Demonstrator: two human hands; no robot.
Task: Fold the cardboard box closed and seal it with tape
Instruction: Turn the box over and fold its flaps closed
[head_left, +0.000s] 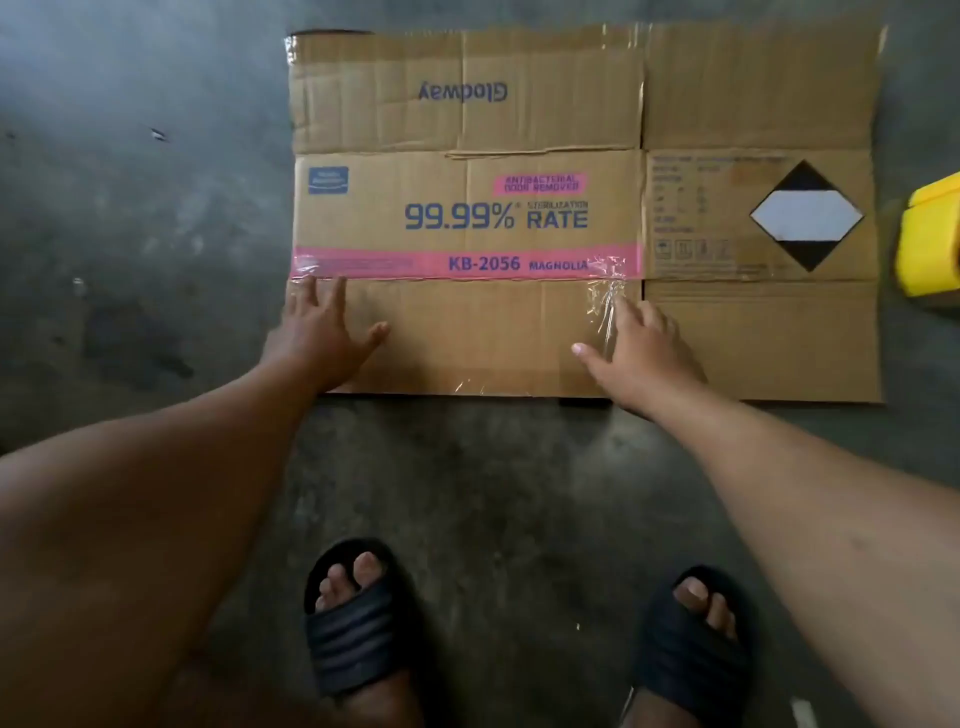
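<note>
A flattened brown cardboard box lies on the concrete floor, printed with "99.99% RATE", a pink band and a black-and-white diamond label. Old clear tape clings to its creases. My left hand rests flat, fingers spread, on the near left flap. My right hand lies flat on the near flap by the slit between the flaps, fingertips on crinkled clear tape. Neither hand holds anything.
A yellow object, partly cut off, sits at the right edge beside the box. My two feet in dark slides stand on the grey concrete floor just below the box's near edge.
</note>
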